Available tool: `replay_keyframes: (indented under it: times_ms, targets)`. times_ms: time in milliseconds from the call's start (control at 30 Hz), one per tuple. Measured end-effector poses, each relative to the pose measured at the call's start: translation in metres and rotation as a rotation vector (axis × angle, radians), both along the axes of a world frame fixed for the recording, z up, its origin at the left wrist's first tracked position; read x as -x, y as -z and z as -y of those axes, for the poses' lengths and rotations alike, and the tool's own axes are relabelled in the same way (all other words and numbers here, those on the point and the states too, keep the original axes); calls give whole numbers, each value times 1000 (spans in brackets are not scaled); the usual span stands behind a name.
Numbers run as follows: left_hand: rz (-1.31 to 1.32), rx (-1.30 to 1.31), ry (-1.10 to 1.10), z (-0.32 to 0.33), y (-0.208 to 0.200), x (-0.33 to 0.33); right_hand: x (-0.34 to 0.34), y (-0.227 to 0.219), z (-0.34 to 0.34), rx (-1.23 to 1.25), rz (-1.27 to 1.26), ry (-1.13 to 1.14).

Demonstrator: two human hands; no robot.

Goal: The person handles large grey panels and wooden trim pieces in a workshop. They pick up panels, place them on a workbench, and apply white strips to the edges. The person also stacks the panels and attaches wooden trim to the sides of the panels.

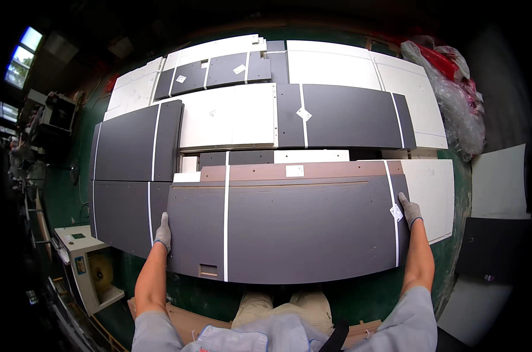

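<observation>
In front of me lies a strapped bundle of dark grey panels (301, 229), bound by two white straps, with a brown panel (330, 171) showing along its far edge. My left hand (163, 232), in a grey work glove, is closed on the bundle's left end. Gripping the right end is my right hand (411, 210), gloved the same way, beside a small white label (396, 212). The fingers of both hands are partly hidden at the panel ends. A rectangular cutout (208, 270) shows near the bundle's front left corner.
Strapped stacks of grey panels (348, 114) and white panels (228, 120) spread beyond the bundle. A strapping machine (81, 258) stands at the left. Plastic wrap (453, 100) lies at the far right, above leaning panels (500, 182). Cardboard (184, 320) is near my legs.
</observation>
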State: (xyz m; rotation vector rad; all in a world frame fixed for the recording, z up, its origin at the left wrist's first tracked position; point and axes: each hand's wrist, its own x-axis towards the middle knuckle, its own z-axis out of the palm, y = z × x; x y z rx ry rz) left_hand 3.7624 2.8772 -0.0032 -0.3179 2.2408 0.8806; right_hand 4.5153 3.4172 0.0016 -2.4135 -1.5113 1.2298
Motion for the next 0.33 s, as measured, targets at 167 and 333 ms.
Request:
replay_keyframes:
  times_ms: [167, 333]
  targets:
    - [-637, 384, 558, -73, -21, -56, -9, 0, -29, -152, -189, -115]
    - [-1004, 554, 939, -65, 18, -129, -45, 59, 23, -295, -331, 112]
